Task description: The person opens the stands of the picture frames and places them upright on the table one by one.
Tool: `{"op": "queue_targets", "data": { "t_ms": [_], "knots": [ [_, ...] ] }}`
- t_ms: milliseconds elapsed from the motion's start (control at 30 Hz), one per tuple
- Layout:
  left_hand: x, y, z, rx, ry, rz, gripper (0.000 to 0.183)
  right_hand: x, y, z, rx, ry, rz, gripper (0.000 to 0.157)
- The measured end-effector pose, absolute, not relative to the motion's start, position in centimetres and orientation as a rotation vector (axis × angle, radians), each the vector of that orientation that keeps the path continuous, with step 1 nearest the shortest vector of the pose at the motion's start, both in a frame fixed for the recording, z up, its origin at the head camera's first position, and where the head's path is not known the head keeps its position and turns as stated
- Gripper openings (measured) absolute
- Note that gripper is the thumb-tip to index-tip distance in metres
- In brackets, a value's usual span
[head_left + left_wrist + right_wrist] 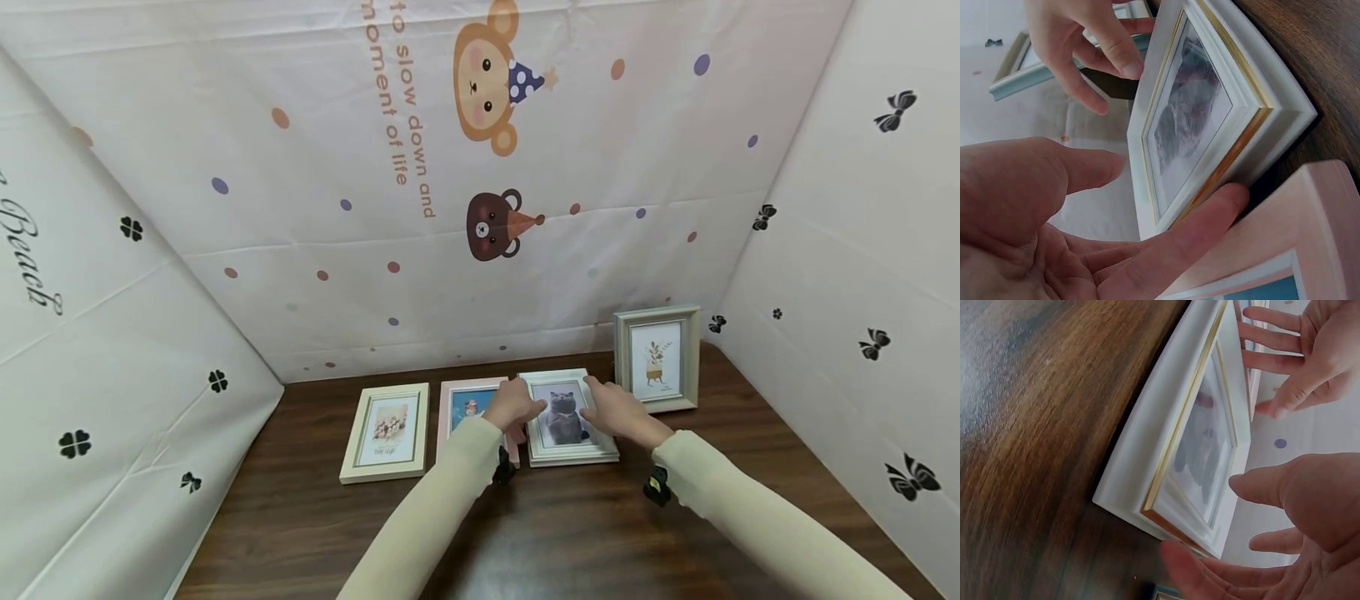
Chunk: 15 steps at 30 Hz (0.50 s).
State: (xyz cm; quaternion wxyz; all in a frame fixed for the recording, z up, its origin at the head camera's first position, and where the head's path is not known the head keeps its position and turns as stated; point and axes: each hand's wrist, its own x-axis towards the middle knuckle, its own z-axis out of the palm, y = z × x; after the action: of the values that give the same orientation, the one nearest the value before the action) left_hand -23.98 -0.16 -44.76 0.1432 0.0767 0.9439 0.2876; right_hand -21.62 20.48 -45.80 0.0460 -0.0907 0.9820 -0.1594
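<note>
A white picture frame (564, 417) with gold trim and a grey cat picture lies between my two hands. My left hand (513, 404) is at its left side, thumb raised over the border. In the left wrist view the left index fingertip (1233, 195) is right at the frame's outer edge, beside the pink frame (1329, 206). At the right side is my right hand (621, 412), fingers loosely spread. In the right wrist view its thumb (1257, 489) is near the top border and its other fingers are by the side edge. Neither hand grips the frame.
A cream frame (388, 433) with a flower picture lies at the left on the brown wood table (540, 533). Behind the right hand, a grey-green frame (655, 358) with a potted-plant picture stands upright. Printed white cloth walls (420, 308) enclose the back and sides.
</note>
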Motion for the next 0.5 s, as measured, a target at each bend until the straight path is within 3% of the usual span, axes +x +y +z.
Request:
{"op": "queue_targets", "data": {
  "t_ms": [233,500],
  "knots": [
    [-25.5,0.7,-46.4,0.154,2.747,0.802,0.047,-21.9,20.8,-46.2,-0.313,2.999,-0.488,0.065],
    [-26.0,1.2,-47.0,0.149,2.775,0.755,0.044,-22.0,20.8,-46.8,-0.323,2.955,-0.585,0.051]
  ]
}}
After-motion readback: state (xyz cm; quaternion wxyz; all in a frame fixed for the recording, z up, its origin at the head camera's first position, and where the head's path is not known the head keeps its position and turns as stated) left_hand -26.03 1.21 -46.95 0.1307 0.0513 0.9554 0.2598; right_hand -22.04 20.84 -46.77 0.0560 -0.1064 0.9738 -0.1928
